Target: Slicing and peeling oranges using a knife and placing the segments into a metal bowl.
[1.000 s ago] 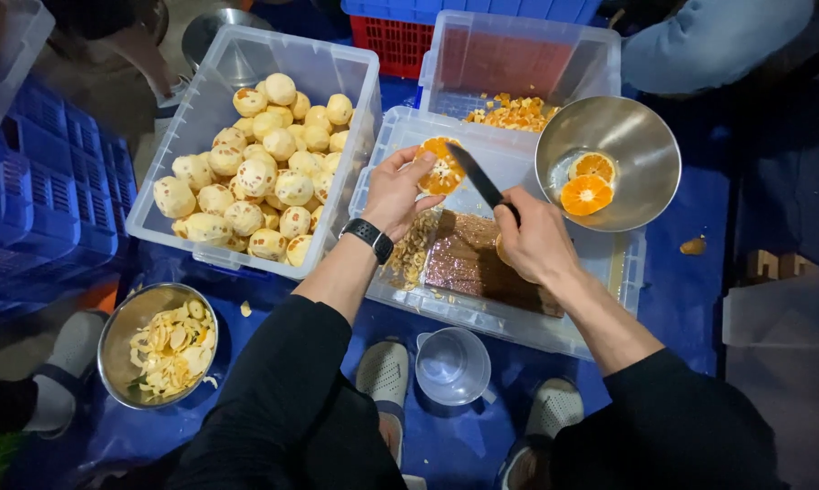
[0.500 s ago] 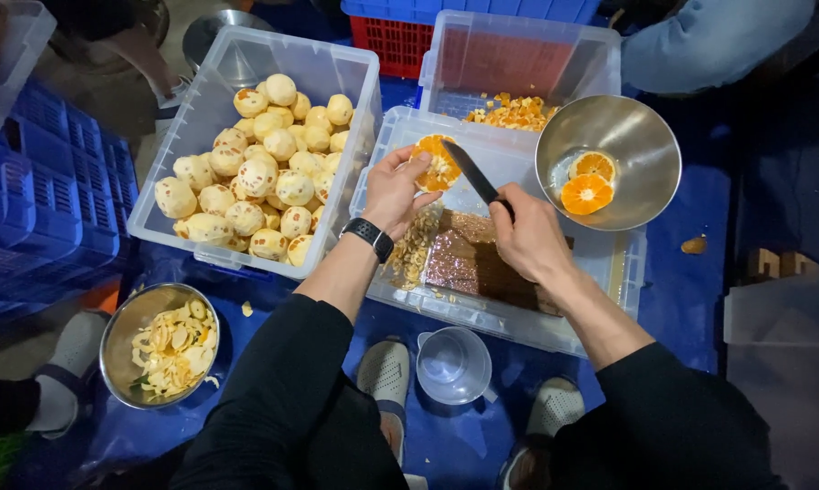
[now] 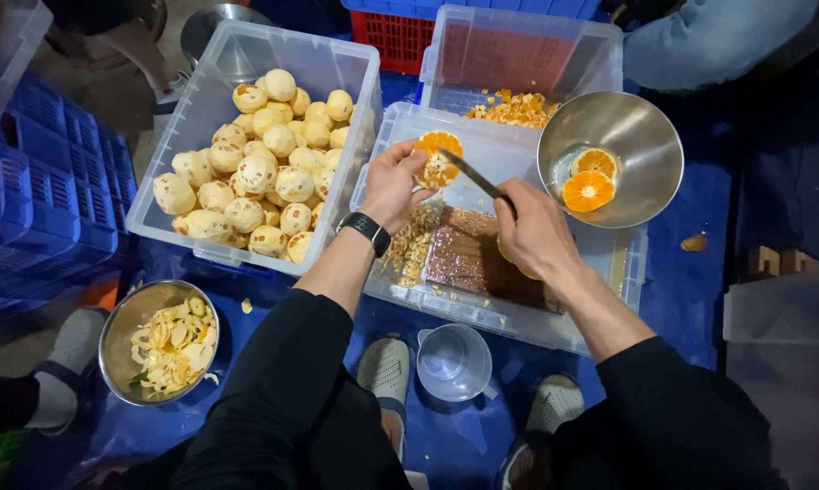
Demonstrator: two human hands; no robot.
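Hard to make out under the right hand (image 3: 536,231): only a sliver of something orange below the palm, fingers closed round the handle of a slim dark knife (image 3: 471,175), its tip at the cut face of a peeled orange half (image 3: 438,158). Pinched in the curled left hand (image 3: 393,181), above a clear plastic tub (image 3: 509,313) with wet pips and pulp. Nearby, pale pithy peeled oranges (image 3: 264,172) piled in another clear tub, two glossy slices (image 3: 590,180) in a round steel bowl (image 3: 641,136).
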